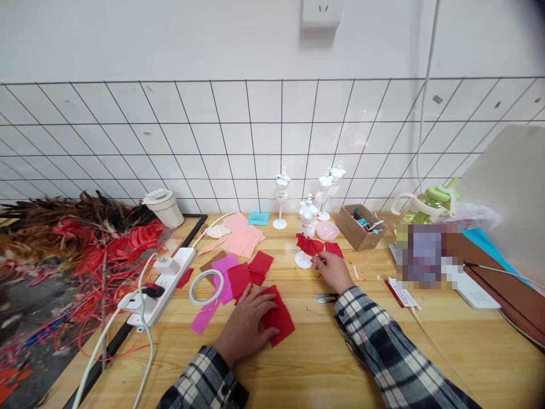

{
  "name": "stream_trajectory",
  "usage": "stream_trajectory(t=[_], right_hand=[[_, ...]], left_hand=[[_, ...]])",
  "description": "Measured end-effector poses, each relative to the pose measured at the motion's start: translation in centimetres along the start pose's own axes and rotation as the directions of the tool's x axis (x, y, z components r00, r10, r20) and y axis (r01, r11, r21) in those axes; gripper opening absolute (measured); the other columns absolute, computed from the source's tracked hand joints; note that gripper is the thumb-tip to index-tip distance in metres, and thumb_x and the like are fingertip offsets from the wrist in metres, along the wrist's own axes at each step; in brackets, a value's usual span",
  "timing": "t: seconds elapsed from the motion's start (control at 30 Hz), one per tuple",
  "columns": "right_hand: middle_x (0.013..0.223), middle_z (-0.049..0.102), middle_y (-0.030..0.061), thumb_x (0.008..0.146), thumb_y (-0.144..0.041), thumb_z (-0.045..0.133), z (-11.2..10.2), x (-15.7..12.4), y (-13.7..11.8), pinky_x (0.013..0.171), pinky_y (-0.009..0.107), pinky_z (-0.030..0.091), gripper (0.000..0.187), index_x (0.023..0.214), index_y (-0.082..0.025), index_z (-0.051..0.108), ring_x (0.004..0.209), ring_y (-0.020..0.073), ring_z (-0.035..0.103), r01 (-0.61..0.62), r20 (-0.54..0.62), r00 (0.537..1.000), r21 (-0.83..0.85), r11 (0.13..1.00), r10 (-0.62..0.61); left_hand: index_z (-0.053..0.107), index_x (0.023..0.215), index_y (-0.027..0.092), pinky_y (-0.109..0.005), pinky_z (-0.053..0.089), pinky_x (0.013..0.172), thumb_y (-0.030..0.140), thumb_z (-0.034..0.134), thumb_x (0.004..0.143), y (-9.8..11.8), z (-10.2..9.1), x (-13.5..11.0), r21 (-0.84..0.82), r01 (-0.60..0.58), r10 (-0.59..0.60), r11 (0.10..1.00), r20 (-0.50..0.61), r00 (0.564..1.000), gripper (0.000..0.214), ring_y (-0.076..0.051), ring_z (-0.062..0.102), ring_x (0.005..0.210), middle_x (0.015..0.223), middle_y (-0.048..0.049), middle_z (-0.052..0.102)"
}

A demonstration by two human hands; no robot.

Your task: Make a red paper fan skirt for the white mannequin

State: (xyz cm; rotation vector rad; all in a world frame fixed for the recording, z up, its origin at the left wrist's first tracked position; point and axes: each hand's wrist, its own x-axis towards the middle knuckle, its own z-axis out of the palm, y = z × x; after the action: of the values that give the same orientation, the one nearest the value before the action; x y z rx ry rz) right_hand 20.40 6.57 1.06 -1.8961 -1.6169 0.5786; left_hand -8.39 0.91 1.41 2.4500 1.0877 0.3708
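On the workbench (447, 352), left hand (247, 325) flat, released, on red paper square (281, 324); right hand (334, 271) pinches pleated red skirt (309, 244) on mini mannequin (307, 215). A hard tug could topple it or tear pleats.

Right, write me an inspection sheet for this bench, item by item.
Surface: pale wooden table, small scraps near the right hand.
Job's things: mini mannequin wearing a red pleated skirt; red square; more pink and red squares beside it.
Clutter: tape roll, snips, cardboard box, pink dish, feather pile, lidded cup.
Hands: left hand flat on the red square; right hand at the skirt's hem, grip unclear.
Cables: power strip, white cable running off the front edge; wall cable.
Surroundings: white tiled wall, socket.
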Motion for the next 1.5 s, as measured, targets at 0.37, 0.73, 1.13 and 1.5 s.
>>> stream_trajectory(t=[0.37,0.73,1.13,1.5], right_hand=[[0.098,0.067,0.0072,0.089,-0.028,0.051,-1.6,-9.4,3.7,0.089,0.036,0.042,0.024,0.101,-0.023,0.071,0.095,0.0226,0.057,0.333,0.096,0.943,-0.212,0.919,-0.32],[0.105,0.064,0.0084,0.092,-0.022,0.048,-1.1,-10.1,2.3,0.092,0.037,0.04,0.024,0.108,-0.021,0.066,0.1,0.0212,0.054,0.435,-0.06,0.894,-0.126,0.892,-0.444],[0.089,0.066,0.0026,0.088,-0.032,0.059,0.7,-11.2,1.2,0.088,0.038,0.035,0.011,0.09,-0.024,0.067,0.093,0.0203,0.053,0.644,0.282,0.759,-0.198,0.739,-0.586],[0.087,0.061,0.004,0.083,-0.03,0.061,-1.0,-8.6,-0.8,0.086,0.036,0.038,0.012,0.088,-0.022,0.066,0.09,0.0204,0.05,0.682,0.262,0.725,-0.14,0.718,-0.637]], left_hand=[[0.058,0.119,0.024,-0.061,0.007,0.115,0.045,0.069,0.072,1.1,0.6,0.0,0.036,-0.059,0.056,0.998,0.079,0.995,0.052,-0.033,0.033,0.138,0.136,-0.0103,0.055],[0.057,0.098,0.019,-0.054,0.014,0.116,0.048,0.07,0.07,2.9,1.8,1.3,0.05,-0.094,0.089,0.994,0.096,0.991,0.042,-0.031,0.03,0.14,0.142,-0.0128,0.048],[0.058,0.099,0.018,-0.048,0.027,0.11,0.042,0.069,0.072,2.9,0.8,5.9,0.1,-0.282,0.273,0.954,0.09,0.958,0.038,-0.031,0.042,0.129,0.137,-0.0143,0.05],[0.062,0.097,0.019,-0.032,0.045,0.082,0.037,0.059,0.084,3.1,2.2,4.8,0.091,-0.269,0.256,0.959,0.132,0.958,0.022,-0.021,0.056,0.095,0.1,-0.0072,0.062]])
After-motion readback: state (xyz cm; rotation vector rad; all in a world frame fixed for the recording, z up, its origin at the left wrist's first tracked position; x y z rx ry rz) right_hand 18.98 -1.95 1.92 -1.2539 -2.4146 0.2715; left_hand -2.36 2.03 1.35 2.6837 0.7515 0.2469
